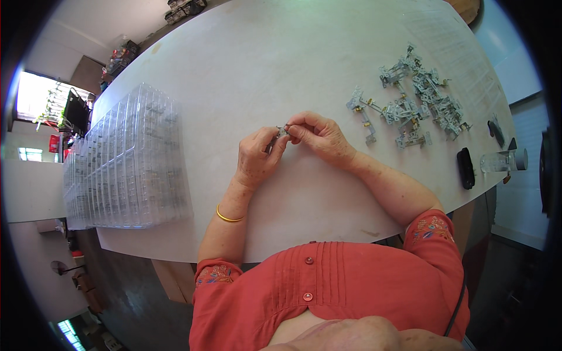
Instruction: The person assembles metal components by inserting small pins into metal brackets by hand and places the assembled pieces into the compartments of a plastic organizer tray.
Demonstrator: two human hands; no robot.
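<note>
Both my hands meet over the middle of the white table (257, 64). My left hand (256, 153) is closed round a small metal part (282, 133), whose greyish edge shows between thumb and fingers. My right hand (323, 139) pinches at the same part's upper end with thumb and forefinger; whether it grips the part or a smaller piece is hidden by the fingertips. To the right lies a loose heap of similar metal parts (436, 96), silvery with some brass-coloured bits. A few of them (369, 117) are strung out nearer my right hand.
A tall stack of clear plastic trays (126, 169), with parts inside, stands at the table's left. By the right edge are a black case (466, 168), a clear lidded jar (496, 162) and a dark tool-like object (496, 131).
</note>
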